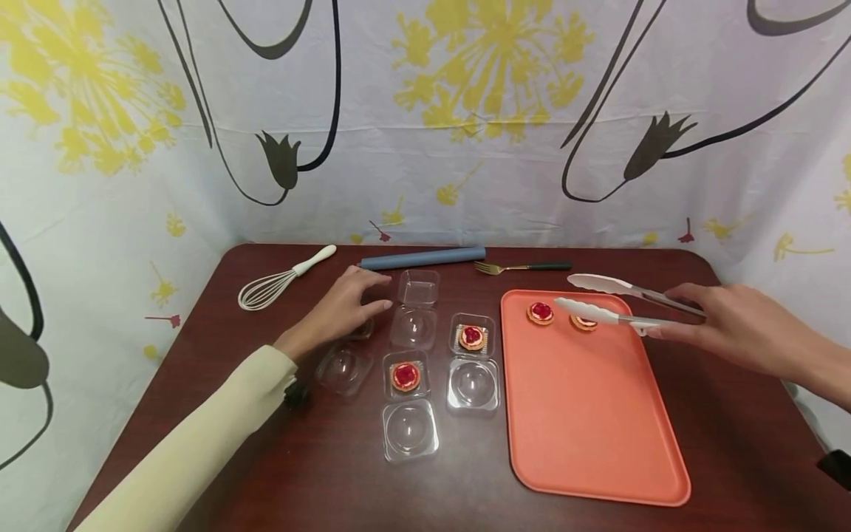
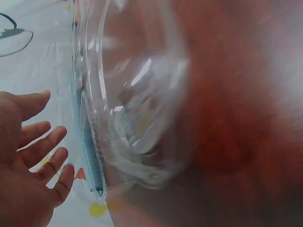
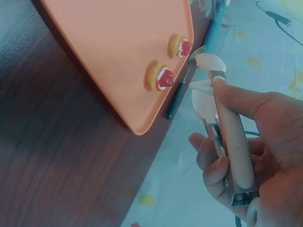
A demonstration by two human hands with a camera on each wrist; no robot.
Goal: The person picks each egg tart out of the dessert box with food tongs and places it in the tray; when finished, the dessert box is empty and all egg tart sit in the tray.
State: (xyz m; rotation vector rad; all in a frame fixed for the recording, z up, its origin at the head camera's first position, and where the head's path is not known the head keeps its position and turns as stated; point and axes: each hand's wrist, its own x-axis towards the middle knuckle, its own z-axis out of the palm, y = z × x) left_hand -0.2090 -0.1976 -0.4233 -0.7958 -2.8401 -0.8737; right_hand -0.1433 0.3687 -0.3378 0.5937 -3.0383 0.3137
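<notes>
My right hand grips a pair of tongs with white tips, spread apart over the far side of the orange tray. Beneath them lie two red-topped tarts, one at the left and one partly covered by the tongs. Fingers loosely extended, my left hand hovers beside a clear plastic container and its domed lid. Another clear container, with a domed lid, lies partly under that hand. Two opened containers each hold a tart, one nearer me and one farther off.
Along the back of the table lie a whisk, a blue roll and a fork with a dark green handle. A patterned cloth hangs right behind the table edge.
</notes>
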